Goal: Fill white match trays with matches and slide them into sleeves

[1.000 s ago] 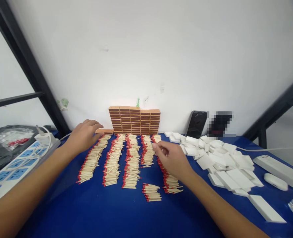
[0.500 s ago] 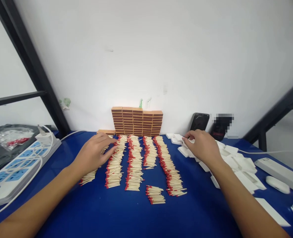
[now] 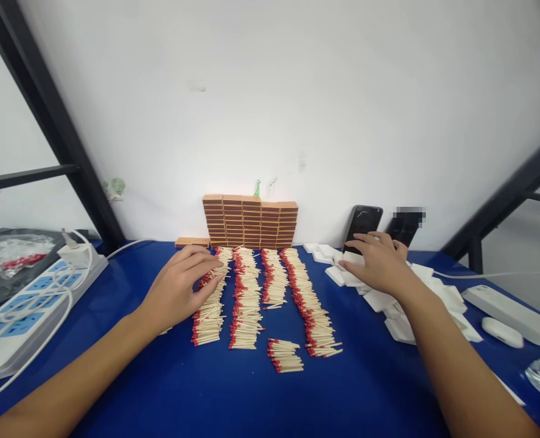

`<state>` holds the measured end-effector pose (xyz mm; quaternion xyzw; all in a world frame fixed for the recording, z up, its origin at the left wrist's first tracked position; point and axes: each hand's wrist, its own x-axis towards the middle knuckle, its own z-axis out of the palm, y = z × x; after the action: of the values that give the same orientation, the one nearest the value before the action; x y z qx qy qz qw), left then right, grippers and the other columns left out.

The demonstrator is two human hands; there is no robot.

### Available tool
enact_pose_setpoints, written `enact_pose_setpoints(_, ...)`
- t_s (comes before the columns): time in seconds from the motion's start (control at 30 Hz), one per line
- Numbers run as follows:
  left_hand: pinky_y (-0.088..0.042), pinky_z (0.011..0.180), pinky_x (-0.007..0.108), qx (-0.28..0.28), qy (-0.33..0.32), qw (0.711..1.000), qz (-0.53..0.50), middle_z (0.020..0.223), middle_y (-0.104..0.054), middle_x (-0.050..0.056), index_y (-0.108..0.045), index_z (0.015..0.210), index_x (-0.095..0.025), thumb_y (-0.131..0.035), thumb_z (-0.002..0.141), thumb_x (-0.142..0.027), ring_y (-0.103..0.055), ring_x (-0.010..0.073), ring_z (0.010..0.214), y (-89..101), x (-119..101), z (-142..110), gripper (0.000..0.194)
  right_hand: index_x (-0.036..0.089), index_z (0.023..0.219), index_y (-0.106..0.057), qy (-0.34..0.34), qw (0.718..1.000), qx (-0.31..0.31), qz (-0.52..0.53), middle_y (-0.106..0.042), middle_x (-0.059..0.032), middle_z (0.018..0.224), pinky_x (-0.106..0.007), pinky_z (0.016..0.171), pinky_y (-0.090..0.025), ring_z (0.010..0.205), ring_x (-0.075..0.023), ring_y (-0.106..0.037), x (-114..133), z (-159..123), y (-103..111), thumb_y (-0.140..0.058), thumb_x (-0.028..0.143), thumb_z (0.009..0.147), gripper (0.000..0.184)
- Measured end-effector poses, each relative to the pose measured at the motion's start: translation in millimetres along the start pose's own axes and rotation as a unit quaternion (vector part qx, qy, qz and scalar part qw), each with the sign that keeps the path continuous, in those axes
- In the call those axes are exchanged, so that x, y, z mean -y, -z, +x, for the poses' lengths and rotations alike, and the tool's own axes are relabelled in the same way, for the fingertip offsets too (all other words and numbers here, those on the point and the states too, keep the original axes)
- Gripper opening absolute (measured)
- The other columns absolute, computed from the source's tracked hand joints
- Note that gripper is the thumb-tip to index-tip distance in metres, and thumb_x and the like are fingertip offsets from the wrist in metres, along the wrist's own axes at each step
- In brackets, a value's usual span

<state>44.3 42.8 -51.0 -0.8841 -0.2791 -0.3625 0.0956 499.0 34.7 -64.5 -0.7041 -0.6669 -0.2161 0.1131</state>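
My left hand [image 3: 178, 289] hovers over the left rows of red-headed matches [image 3: 209, 319], its thumb apart from the curved fingers and nothing visible in its grasp. It hides most of the leftmost row. More matches [image 3: 246, 304] lie in rows to its right, with a short bunch [image 3: 285, 355] in front. Over a heap of small white matchbox trays [image 3: 336, 276], my right hand [image 3: 382, 264] has its fingers spread, holding nothing that I can see. Behind the matches stands a stack of matchboxes [image 3: 251, 222] with brown striking sides, against the wall.
On the left are a white power strip [image 3: 82, 286] with cables and a clear plastic bag [image 3: 18, 255]. Two dark phones lean on the wall, one [image 3: 365, 222] nearest the stack. To the right lie a white earbud case [image 3: 502, 331] and a long white block [image 3: 514, 313].
My right hand's fingers have gone from bunched to spread, and it has shifted slightly right over the trays. My left hand has edged right across the matches. The view has shifted a little.
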Motion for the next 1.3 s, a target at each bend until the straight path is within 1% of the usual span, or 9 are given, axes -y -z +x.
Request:
enact_pose_setpoints(0.33, -0.055, 0.098, 0.046, -0.005, 0.004, 1.0, -0.012, 0.106, -0.077, 0.007, -0.073, 0.113, -0.022, -0.066, 0.095, -0.025, -0.066, 0.0255, 0.107, 1.0, -3, 2, 0.019, 0.021, 0.116, -0.076, -0.018, 0.996, 0.082, 0.017, -0.069, -0.0142, 0.133, -0.064, 0.107, -0.036, 0.138, -0.0401, -0.046, -4, 1, -3, -0.061, 0.037, 0.087, 0.036)
enact_pose_setpoints(0.4, -0.055, 0.098, 0.045, -0.006, 0.006, 1.0, -0.014, 0.105, -0.077, 0.006, -0.072, 0.112, -0.022, -0.066, 0.095, -0.024, -0.066, 0.0254, 0.107, 0.8, -3, 2, 0.018, 0.021, 0.114, -0.075, -0.019, 0.996, 0.073, 0.04, -0.07, -0.014, 0.13, -0.062, 0.107, -0.037, 0.136, -0.0396, -0.048, -1, 2, 2, -0.064, 0.036, 0.086, 0.033)
enact_pose_setpoints(0.47, -0.055, 0.098, 0.045, -0.007, 0.002, 1.0, -0.015, 0.105, -0.077, 0.006, -0.072, 0.113, -0.022, -0.067, 0.095, -0.024, -0.065, 0.0253, 0.107, 0.5, -4, 2, 0.019, 0.019, 0.114, -0.074, -0.01, 0.997, 0.02, 0.073, -0.07, -0.0163, 0.128, -0.06, 0.106, -0.04, 0.132, -0.0398, -0.051, 7, 3, 12, -0.066, 0.037, 0.087, 0.034)
enact_pose_setpoints(0.57, -0.054, 0.099, 0.044, -0.009, -0.008, 1.0, -0.029, 0.106, -0.076, 0.006, -0.071, 0.116, -0.023, -0.07, 0.094, -0.023, -0.064, 0.0251, 0.109, -0.7, -11, 2, 0.023, 0.016, 0.124, -0.07, 0.053, 0.98, -0.084, 0.174, -0.07, -0.0192, 0.124, -0.054, 0.103, -0.045, 0.124, -0.0378, -0.057, 37, -2, 35, -0.065, 0.038, 0.093, 0.039)
enact_pose_setpoints(0.63, -0.054, 0.1, 0.045, -0.009, -0.005, 0.999, -0.049, 0.108, -0.076, 0.006, -0.069, 0.12, -0.022, -0.073, 0.093, -0.026, -0.064, 0.0252, 0.11, -1.8, -19, 2, 0.027, 0.019, 0.13, -0.067, 0.135, 0.951, -0.101, 0.258, -0.072, -0.0156, 0.118, -0.05, 0.101, -0.049, 0.114, -0.0333, -0.062, 69, -11, 49, -0.064, 0.04, 0.097, 0.04)
enact_pose_setpoints(0.77, -0.054, 0.101, 0.044, 0.003, 0.008, 0.995, -0.097, 0.115, -0.075, 0.008, -0.065, 0.13, -0.022, -0.08, 0.087, -0.036, -0.063, 0.0258, 0.114, -4.7, -38, 1, 0.048, 0.024, 0.137, -0.061, 0.245, 0.909, -0.053, 0.334, -0.072, -0.0123, 0.122, -0.048, 0.097, -0.054, 0.11, -0.0305, -0.067, 133, -41, 65, -0.072, 0.041, 0.095, 0.047)
enact_pose_setpoints(0.9, -0.056, 0.099, 0.043, 0.02, -0.004, 0.991, -0.134, 0.114, -0.075, 0.007, -0.063, 0.135, -0.024, -0.083, 0.085, -0.036, -0.063, 0.0256, 0.115, -7.6, -51, 0, 0.056, 0.025, 0.136, -0.057, 0.306, 0.878, -0.012, 0.369, -0.074, -0.0111, 0.119, -0.046, 0.087, -0.058, 0.103, -0.0296, -0.069, 164, -61, 68, -0.074, 0.042, 0.093, 0.049)
enact_pose_setpoints(1.13, -0.057, 0.094, 0.041, 0.019, -0.018, 0.989, -0.147, 0.104, -0.076, 0.006, -0.069, 0.12, -0.024, -0.081, 0.086, -0.029, -0.065, 0.0238, 0.107, -8.9, -54, 2, 0.036, 0.024, 0.132, -0.058, 0.262, 0.854, 0.017, 0.448, -0.071, -0.0095, 0.126, -0.041, 0.094, -0.055, 0.112, -0.0259, -0.066, 155, -57, 71, -0.078, 0.046, 0.089, 0.053)
enact_pose_setpoints(1.3, -0.056, 0.09, 0.04, -0.005, -0.018, 0.995, -0.099, 0.098, -0.076, 0.006, -0.071, 0.114, -0.02, -0.081, 0.086, -0.029, -0.066, 0.0233, 0.101, -6.1, -37, 4, 0.03, 0.022, 0.101, -0.071, 0.225, 0.867, 0.064, 0.441, -0.071, -0.005, 0.101, -0.034, 0.085, -0.052, 0.095, -0.0199, -0.065, 134, -42, 63, -0.067, 0.025, 0.099, 0.005)
